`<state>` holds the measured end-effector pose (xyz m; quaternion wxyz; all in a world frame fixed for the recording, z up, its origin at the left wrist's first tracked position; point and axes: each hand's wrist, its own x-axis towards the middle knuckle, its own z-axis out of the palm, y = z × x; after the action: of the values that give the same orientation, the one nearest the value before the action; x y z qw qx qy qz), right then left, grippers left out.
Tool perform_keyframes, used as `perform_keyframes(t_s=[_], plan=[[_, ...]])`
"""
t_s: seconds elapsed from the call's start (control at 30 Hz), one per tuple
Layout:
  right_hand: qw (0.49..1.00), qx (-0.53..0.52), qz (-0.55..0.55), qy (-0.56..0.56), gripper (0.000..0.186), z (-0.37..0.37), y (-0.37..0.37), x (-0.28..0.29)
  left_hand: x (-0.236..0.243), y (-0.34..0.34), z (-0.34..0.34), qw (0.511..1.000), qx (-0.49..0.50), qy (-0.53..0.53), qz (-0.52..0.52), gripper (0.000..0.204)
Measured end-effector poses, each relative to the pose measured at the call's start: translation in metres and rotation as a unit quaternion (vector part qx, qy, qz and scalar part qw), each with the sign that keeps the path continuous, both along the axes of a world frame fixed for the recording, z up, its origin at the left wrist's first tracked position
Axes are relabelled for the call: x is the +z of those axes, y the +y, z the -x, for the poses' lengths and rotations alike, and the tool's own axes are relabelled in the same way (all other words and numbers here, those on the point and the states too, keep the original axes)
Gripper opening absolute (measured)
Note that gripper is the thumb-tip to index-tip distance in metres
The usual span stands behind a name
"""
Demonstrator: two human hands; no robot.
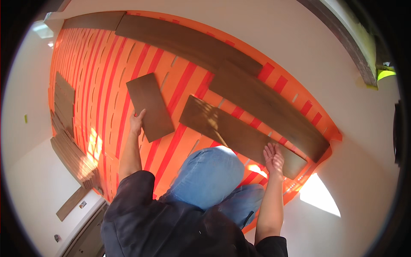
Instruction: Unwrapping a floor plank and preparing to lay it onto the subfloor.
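Orange underlayment [173, 77] with red stripes covers the floor, bordered by a pale wall [278, 34] at the far side. Brown planks run along its far edge: a long far plank [180, 40], then a right-hand plank [274, 109]. The person's left hand [136, 123] grips the left edge of a short plank [150, 107], left of centre. Palm up, fingers loosely spread, the right hand [274, 158] is at a nearer plank [239, 130]; whether they touch is unclear. Stacked planks [73, 157] lie at left.

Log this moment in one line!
left hand: holding short brown rectangular plank; right hand: open above long brown plank; floor: orange red-striped sheet
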<state>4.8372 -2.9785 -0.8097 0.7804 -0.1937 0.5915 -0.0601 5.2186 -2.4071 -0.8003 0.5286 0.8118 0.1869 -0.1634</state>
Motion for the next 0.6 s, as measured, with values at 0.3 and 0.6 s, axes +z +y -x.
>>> perform_keyframes(t_s=[0.3,0.6], plan=[[0.98,-0.07,0.022,0.183,0.031,0.095,0.051,-0.006,-0.011,-0.08,-0.012,0.749,-0.298,-0.22,-0.549,0.044],[0.947,-0.256,0.156,0.114,0.01,0.062,0.106,-0.068,-0.094,-0.147,0.005,0.911,-0.37,-0.07,-0.168,0.045]])
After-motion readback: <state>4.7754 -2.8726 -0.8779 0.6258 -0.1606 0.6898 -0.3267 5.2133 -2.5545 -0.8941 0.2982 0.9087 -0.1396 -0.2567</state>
